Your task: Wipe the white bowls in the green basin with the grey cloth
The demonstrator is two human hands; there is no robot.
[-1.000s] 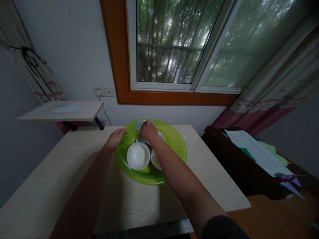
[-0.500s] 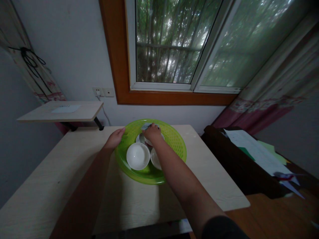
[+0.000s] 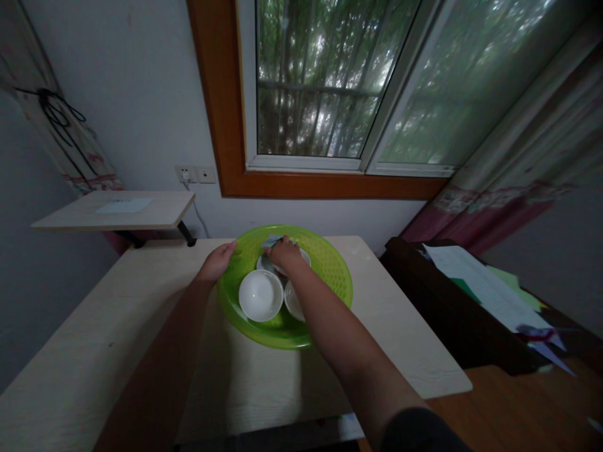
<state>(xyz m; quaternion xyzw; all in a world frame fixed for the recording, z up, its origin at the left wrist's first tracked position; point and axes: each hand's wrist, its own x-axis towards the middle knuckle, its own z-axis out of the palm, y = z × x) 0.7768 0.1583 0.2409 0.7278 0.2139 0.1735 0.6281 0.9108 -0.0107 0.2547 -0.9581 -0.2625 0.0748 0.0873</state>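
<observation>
A round green plastic basin [image 3: 330, 276] sits on the pale wooden table [image 3: 141, 326], with three white bowls inside. The nearest white bowl [image 3: 260, 295] faces up. My left hand [image 3: 217, 260] grips the basin's left rim, fingers curled over it. My right hand [image 3: 283, 254] is closed on a grey-blue cloth [image 3: 272, 240] and presses it into the far bowl [image 3: 304, 256], mostly hidden under the hand. A third bowl [image 3: 293, 302] lies partly under my right forearm.
A small side table [image 3: 117, 210] stands at the left by the wall with a socket [image 3: 195, 174]. A dark cabinet [image 3: 452, 314] with papers [image 3: 485, 289] stands right of the table. A window and curtain lie behind.
My right hand with the cloth has shifted slightly back and forth over the far bowl. The left hand has stayed on the rim.
</observation>
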